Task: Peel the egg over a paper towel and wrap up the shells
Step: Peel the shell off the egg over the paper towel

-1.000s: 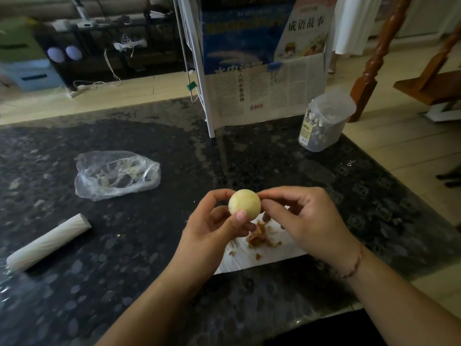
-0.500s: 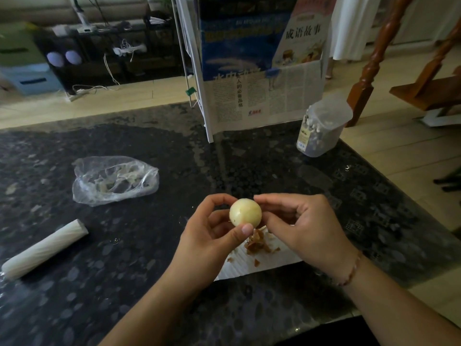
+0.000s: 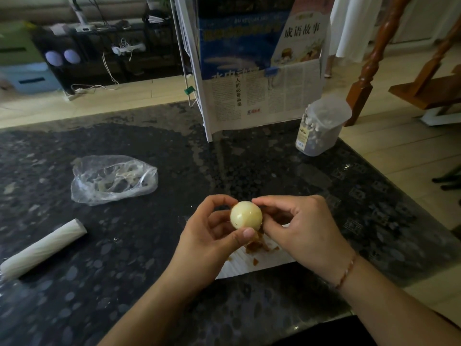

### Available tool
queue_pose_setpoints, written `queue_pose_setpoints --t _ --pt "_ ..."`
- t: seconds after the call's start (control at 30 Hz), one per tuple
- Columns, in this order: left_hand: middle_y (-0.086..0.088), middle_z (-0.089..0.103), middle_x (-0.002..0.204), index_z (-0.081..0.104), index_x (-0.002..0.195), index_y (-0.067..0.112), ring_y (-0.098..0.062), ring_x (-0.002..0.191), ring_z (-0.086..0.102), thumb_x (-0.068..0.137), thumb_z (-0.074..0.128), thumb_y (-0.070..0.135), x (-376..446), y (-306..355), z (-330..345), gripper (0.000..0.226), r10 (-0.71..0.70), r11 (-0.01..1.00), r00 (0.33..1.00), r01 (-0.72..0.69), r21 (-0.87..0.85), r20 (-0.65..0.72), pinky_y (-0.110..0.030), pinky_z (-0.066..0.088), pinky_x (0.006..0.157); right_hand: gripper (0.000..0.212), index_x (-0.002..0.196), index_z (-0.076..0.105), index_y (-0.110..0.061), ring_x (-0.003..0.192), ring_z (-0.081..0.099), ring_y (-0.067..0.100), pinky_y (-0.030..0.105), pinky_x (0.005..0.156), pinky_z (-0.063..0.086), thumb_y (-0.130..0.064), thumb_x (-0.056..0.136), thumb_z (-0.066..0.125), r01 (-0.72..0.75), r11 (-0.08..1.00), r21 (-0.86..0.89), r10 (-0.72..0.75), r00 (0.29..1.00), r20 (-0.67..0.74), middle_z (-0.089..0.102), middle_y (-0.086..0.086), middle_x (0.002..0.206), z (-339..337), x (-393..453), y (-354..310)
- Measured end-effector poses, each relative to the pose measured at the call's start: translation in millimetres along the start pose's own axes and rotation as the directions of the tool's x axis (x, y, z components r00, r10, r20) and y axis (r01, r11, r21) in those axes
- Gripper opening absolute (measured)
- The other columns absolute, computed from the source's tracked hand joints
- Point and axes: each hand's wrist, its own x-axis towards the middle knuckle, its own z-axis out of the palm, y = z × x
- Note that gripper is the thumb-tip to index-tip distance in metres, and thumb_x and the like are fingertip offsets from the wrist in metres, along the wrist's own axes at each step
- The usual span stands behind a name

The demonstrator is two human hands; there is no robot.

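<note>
Egg [image 3: 246, 215] looks nearly bare at frame centre, left hand [image 3: 212, 242] fingers curled round it, right hand [image 3: 303, 227] pinching its edge; shells [image 3: 257, 244] lie on paper towel [image 3: 249, 267] below, wrapping still ahead

Our body, as seen from the head view. Left grip [image 3: 207, 242]: bare, no ring or band that we can see; forearm bare, no sleeve in view. Right grip [image 3: 303, 236]: bare; forearm bare as well. Right wrist: one thin bracelet [image 3: 345, 272], a reddish cord with paler segments, lying slantwise across the wrist.
</note>
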Motion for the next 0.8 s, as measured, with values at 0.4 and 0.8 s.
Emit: queue_pose_setpoints --t 0.4,0.8 --pt "-0.003 0.076 0.104 0.058 0.118 0.016 -0.020 0.095 0.074 0.075 0.072 0.028 -2.2 3.1 1.0 0.047 0.004 1.000 0.999 -0.004 -0.014 0.033 -0.022 0.056 0.076 0.024 0.097 0.077 -0.022 0.085 0.066 -0.009 0.003 0.070 0.048 -0.007 0.079 0.071 -0.019 1.000 0.015 0.018 0.999 0.034 0.071 -0.020 0.088 -5.4 3.4 1.4" --pt "-0.006 0.075 0.106 0.059 0.120 0.015 -0.024 0.095 0.073 0.080 0.070 0.027 -2.7 2.7 -1.7 0.043 -0.001 1.000 0.999 0.002 -0.017 0.040 -0.026 0.057 0.078 0.031 0.109 0.072 -0.023 0.092 0.066 -0.010 0.006 0.078 0.051 -0.015 0.079 0.074 -0.021 0.997 0.081 0.017 0.998 0.059 0.072 -0.014 0.102 -4.5 2.0 3.0"
